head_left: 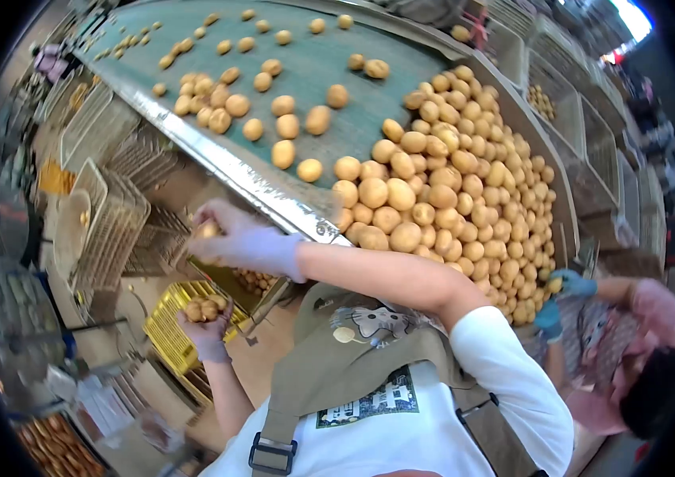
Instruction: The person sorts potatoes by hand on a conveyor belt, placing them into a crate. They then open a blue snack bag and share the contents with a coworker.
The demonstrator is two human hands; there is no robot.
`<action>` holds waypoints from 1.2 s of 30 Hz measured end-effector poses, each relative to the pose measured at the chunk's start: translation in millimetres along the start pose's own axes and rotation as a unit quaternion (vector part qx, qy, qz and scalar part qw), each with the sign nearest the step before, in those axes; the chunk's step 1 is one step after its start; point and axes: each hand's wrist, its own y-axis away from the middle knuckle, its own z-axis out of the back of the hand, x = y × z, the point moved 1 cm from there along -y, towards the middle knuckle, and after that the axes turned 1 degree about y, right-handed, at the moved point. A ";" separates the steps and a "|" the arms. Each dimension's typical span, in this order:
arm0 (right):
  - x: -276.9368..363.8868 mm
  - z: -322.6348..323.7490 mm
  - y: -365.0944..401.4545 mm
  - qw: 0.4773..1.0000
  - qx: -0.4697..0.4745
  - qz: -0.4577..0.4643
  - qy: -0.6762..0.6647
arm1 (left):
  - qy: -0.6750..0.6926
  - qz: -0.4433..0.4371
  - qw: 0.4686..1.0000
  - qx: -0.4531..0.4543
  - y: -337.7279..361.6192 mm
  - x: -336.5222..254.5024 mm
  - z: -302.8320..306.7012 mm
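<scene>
My right hand (246,238), in a pale lilac glove, reaches across to the left past the conveyor's metal edge (234,163). Its fingers are closed on a potato (208,230), which they partly cover. Lower down, my left hand (206,322) is cupped palm up, also gloved, with several potatoes (204,308) resting in it. It is beside a yellow plastic crate (166,318). More potatoes (254,281) lie in a container just under my right hand.
A large potato heap (457,175) covers the right end of the green conveyor belt (194,48); loose potatoes are scattered farther along. Pale plastic crates (106,230) stand at left, others (568,119) at right. A co-worker's blue-gloved hands (564,290) touch the heap's lower right edge.
</scene>
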 end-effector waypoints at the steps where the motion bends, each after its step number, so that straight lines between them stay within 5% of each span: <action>1: -8.4 -0.5 6.1 0.997 -0.038 0.022 0.059 | -0.065 -0.011 0.998 -0.012 -21.3 -4.1 14.7; 3: 14.2 20.0 33.1 0.972 -0.038 0.073 0.220 | -0.181 -0.070 0.981 -0.028 -59.1 -15.9 26.8; 5: 21.3 51.5 70.5 0.983 -0.029 0.155 0.097 | -0.352 -0.215 0.911 -0.008 -57.4 -34.3 3.5; 7: 13.3 92.1 114.4 0.925 -0.151 0.249 0.244 | -0.504 -0.458 0.724 0.107 -70.5 -48.8 -27.3; 8: 16.3 110.2 142.2 0.923 -0.214 0.195 0.255 | -0.507 -0.587 0.610 0.164 -36.4 -39.7 -102.9; 10: -1.2 132.6 188.4 0.885 -0.376 0.107 0.253 | -0.526 -0.599 0.551 0.245 24.7 -13.9 -228.1; 11: -22.9 141.3 208.6 0.875 -0.423 0.115 0.208 | -0.413 -0.453 0.718 0.331 60.0 12.8 -289.9; 12: -38.9 142.6 225.2 0.867 -0.460 0.117 0.149 | -0.430 -0.435 0.713 0.343 65.9 39.6 -334.9; 14: -58.5 142.2 255.7 0.855 -0.499 0.085 0.115 | -0.517 -0.374 0.605 0.477 65.3 99.3 -421.8; 16: -71.3 141.1 281.5 0.829 -0.543 0.070 0.117 | -0.574 -0.549 0.362 0.487 27.6 168.1 -497.1; 20: -93.4 140.3 323.3 0.760 -0.645 0.056 0.061 | -0.857 -0.397 0.144 0.295 -33.5 268.6 -559.6; 23: -110.2 144.8 345.6 0.715 -0.695 0.063 -0.025 | -0.851 -0.427 0.194 0.234 -21.9 273.1 -561.7; 24: -117.1 144.6 351.6 0.709 -0.702 0.050 -0.048 | -0.827 -0.443 0.211 0.276 -92.2 267.1 -578.7; 26: -126.4 153.1 354.0 0.686 -0.724 0.060 -0.037 | -0.825 -0.349 0.313 0.317 -56.3 253.5 -577.2; 29: -101.5 186.7 335.7 0.723 -0.679 0.041 0.120 | -0.775 -0.290 0.248 0.504 62.2 277.4 -542.1; 30: -77.2 202.8 324.7 0.747 -0.631 0.016 0.209 | -0.796 -0.277 0.204 0.497 112.2 289.3 -522.2; 32: -45.5 239.9 281.4 0.722 -0.589 0.128 0.338 | -0.712 -0.457 0.065 0.530 86.3 324.1 -501.2; 34: -24.5 279.5 236.3 0.789 -0.491 0.062 0.363 | -0.743 -0.387 0.081 0.541 108.0 333.6 -501.9; 35: -40.9 309.9 197.5 0.768 -0.447 0.022 0.458 | -0.794 -0.297 0.084 0.525 113.7 337.5 -504.1; 36: -23.2 319.1 179.6 0.771 -0.372 -0.139 0.498 | -0.833 -0.203 0.079 0.508 114.3 339.0 -505.2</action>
